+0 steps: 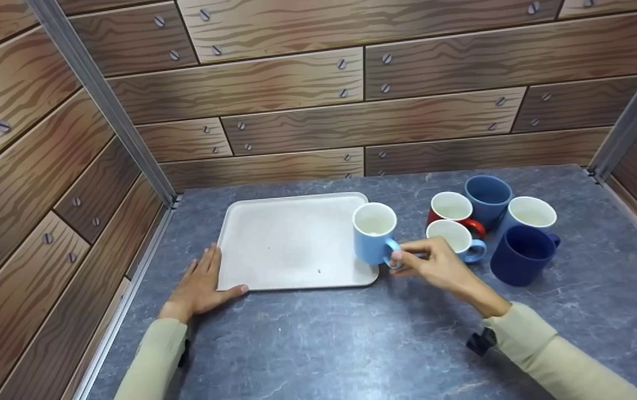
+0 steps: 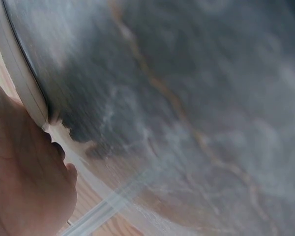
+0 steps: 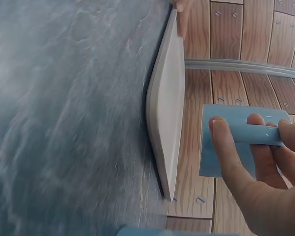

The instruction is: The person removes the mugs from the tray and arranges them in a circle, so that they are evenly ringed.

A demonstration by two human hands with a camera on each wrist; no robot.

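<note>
A light blue mug with a white inside is upright over the right edge of a white tray. My right hand pinches its handle between thumb and fingers. In the right wrist view the mug hangs clear of the tray, with a gap between them. At the tray's front left corner lies my left hand, fingers straight along the side and thumb at the front edge. The left wrist view shows that hand against the tray's rim.
Several mugs cluster right of the tray: a red one, a medium blue one, a light blue one near my right hand, another light blue one and a dark blue one. Wood-patterned walls enclose the grey table.
</note>
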